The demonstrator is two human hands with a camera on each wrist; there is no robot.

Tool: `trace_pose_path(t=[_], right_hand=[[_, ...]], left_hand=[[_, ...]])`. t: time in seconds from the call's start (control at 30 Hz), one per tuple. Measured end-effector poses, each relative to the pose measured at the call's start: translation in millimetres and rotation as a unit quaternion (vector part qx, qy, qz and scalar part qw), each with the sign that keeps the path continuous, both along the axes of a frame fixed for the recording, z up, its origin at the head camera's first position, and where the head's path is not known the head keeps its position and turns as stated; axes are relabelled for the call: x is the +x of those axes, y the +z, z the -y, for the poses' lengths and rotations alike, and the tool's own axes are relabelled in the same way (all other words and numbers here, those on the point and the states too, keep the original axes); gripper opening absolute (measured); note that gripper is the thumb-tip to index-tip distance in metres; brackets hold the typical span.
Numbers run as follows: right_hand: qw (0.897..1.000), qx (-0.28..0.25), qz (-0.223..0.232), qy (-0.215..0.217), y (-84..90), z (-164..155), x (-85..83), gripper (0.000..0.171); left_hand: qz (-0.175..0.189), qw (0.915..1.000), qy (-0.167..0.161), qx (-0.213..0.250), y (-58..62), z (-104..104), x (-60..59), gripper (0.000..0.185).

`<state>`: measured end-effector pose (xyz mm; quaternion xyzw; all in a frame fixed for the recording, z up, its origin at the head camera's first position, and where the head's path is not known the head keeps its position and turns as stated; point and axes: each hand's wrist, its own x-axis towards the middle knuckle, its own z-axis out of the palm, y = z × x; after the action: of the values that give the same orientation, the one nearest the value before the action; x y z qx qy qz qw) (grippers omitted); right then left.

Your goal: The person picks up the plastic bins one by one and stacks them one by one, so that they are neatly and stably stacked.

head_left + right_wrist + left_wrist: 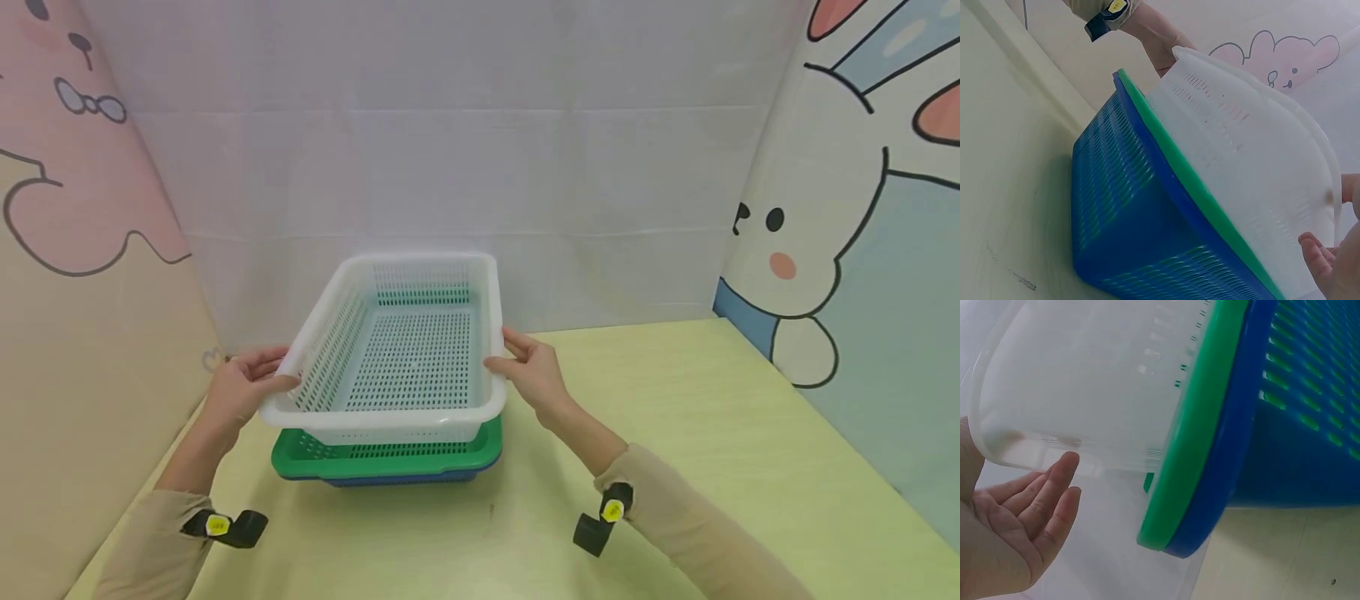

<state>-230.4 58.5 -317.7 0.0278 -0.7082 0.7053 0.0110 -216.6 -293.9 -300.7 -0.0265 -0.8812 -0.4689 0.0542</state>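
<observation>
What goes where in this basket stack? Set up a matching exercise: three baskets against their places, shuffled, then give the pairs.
Column one:
1. white basket
2. green basket
3. blue basket

Column two:
A. bottom, on the table
B. top, tilted, with the left hand and right hand at its rim
C. middle

Pairs: 1-B, 2-C, 3-A.
</observation>
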Motion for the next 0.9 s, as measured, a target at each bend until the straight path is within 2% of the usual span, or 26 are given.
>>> trace_pose_path(t=[0.37, 0.5, 0.63, 0.8, 0.9], right_hand=[[1.000, 0.014, -0.017, -0.001, -22.1, 3.8, 2.5, 0.057], [0.999, 0.023, -0.034, 0.008, -27.2, 3.3, 3.9, 0.058], [0.998, 0.033, -0.047, 0.015, -31.2, 2.6, 5.3, 0.057], [0.996, 0.063, -0.056, 0.005, -35.3, 2.2, 6.3, 0.057], [0.996, 0.067, -0.053, 0.004, -36.8, 2.4, 7.3, 0.058]], left_hand=[[0.029, 0.9994, 0.019, 0.003, -15.8, 2.7, 3.3, 0.061], [0.024, 0.9994, 0.023, 0.006, -22.5, 3.7, 4.5, 0.060], [0.015, 0.9998, 0.013, 0.008, -28.4, 5.7, 6.1, 0.060], [0.014, 0.9999, 0.003, -0.005, -34.1, 6.8, 8.7, 0.059], [0.018, 0.9996, 0.011, -0.016, -36.2, 6.7, 9.8, 0.058]])
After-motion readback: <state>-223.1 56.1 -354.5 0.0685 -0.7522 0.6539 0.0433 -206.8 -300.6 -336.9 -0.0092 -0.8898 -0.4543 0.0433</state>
